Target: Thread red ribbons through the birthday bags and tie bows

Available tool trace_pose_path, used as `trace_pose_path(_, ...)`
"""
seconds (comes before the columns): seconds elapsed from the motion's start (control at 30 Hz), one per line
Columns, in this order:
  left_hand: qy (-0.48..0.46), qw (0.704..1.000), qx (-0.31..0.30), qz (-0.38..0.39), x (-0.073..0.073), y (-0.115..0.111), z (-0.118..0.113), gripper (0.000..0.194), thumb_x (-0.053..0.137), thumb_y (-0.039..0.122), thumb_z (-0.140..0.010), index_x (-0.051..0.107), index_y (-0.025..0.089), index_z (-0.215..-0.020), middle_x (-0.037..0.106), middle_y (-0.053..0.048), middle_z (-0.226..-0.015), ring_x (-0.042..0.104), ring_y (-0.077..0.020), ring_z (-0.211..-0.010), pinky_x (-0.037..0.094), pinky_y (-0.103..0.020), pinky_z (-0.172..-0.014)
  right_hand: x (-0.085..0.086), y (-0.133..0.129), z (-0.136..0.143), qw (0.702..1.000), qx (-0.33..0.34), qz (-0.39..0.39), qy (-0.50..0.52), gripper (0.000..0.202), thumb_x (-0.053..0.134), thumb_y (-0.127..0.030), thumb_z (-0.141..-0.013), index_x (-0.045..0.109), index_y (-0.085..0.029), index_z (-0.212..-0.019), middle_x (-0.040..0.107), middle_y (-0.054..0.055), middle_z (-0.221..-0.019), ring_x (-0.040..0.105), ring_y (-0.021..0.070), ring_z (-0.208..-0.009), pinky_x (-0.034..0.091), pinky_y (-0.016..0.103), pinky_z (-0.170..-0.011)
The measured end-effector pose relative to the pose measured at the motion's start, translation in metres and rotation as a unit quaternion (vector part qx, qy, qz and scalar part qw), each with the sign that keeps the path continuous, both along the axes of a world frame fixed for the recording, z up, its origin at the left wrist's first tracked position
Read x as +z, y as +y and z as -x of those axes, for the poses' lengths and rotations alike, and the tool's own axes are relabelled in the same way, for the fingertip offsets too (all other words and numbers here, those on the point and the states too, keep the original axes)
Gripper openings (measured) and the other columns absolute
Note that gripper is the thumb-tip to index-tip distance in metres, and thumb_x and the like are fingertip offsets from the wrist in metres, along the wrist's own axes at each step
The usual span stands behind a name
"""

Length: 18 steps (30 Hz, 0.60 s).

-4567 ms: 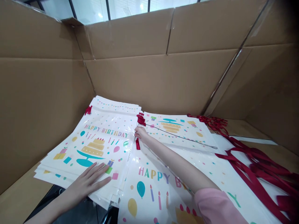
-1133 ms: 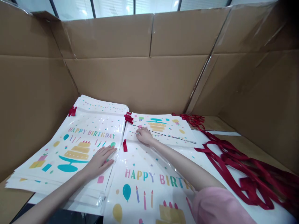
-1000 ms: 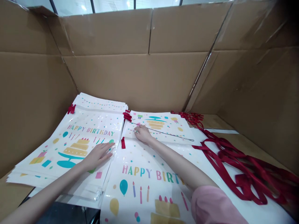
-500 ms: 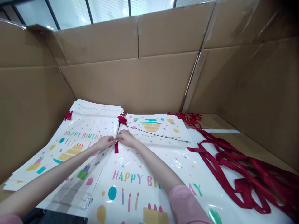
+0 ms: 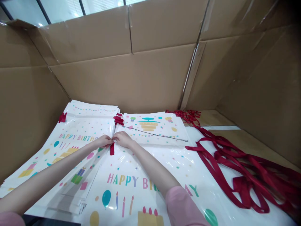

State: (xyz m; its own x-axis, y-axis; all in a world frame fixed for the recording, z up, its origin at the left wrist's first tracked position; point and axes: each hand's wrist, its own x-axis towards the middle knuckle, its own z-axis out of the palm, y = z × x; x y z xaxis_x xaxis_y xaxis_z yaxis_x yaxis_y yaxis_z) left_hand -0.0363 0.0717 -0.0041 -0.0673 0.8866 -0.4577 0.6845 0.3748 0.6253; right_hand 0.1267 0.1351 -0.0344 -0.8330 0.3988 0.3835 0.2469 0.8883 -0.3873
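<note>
My left hand (image 5: 104, 141) and my right hand (image 5: 122, 139) meet fingertip to fingertip, both pinched on a short red ribbon (image 5: 112, 149) whose end hangs below them. The ribbon lies at the upper left edge of the front printed sheet (image 5: 131, 163). Just above my hands, red ribbon pieces (image 5: 118, 120) are bunched at the edge of the left stack (image 5: 89, 125). A thin dark wire tool with a looped end (image 5: 162, 136) lies across the sheet to the right of my hands.
Long red ribbons (image 5: 244, 157) lie in loose loops on the right, with a tangle of knotted ribbon (image 5: 188, 116) behind them. Another red ribbon (image 5: 62, 117) sits on the left stack's far edge. Tall cardboard walls (image 5: 155, 78) enclose the back and sides.
The view has shifted, so everything sits a little further left in the picture. My hands keep their pinch on the ribbon, with little visible movement relative to the sheets.
</note>
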Motion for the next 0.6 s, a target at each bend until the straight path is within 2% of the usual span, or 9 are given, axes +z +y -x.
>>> trace_pose_path(0.2,-0.081,0.997,0.004,0.001,0.006,-0.004,-0.001,0.055,0.063,0.069,-0.057,0.050,0.016,-0.065,0.051,0.003,-0.048,0.030,-0.0056,-0.033,0.014,-0.023,-0.036,0.003,-0.001,-0.001,1.000,-0.021,-0.010,0.006,0.024,0.051,-0.010,-0.080,0.071,-0.018,-0.091,0.064,0.005,-0.092,0.054,0.0183,-0.090,0.037,0.028,-0.080)
trace_pose_path(0.3,-0.109,0.994,0.002,-0.006,0.007,-0.008,0.001,0.056,0.064,0.069,-0.057,0.053,0.015,-0.068,0.053,0.003,-0.052,0.033,-0.0055,-0.038,0.020,-0.022,-0.038,0.004,-0.002,-0.001,0.999,-0.032,-0.013,0.008,0.022,0.053,-0.011,-0.081,0.071,-0.019,-0.090,0.062,0.006,-0.093,0.052,0.0190,-0.094,0.035,0.029,-0.085)
trace_pose_path(0.43,-0.126,0.992,0.003,-0.016,0.005,-0.010,0.003,0.057,0.067,0.068,-0.056,0.056,0.014,-0.069,0.047,0.005,-0.047,0.039,-0.0072,-0.043,0.026,-0.020,-0.043,0.005,-0.005,0.000,0.998,-0.055,-0.015,0.014,0.018,0.054,-0.014,-0.083,0.071,-0.019,-0.086,0.059,0.006,-0.091,0.049,0.0198,-0.094,0.034,0.030,-0.086)
trace_pose_path(0.6,-0.131,0.991,0.002,-0.012,0.004,-0.009,0.004,0.055,0.070,0.066,-0.054,0.054,0.014,-0.064,0.048,0.005,-0.047,0.040,-0.0069,-0.043,0.025,-0.020,-0.043,0.005,-0.007,0.000,0.997,-0.067,-0.015,0.021,0.017,0.054,-0.015,-0.084,0.070,-0.019,-0.086,0.057,0.006,-0.094,0.046,0.0199,-0.096,0.033,0.032,-0.087)
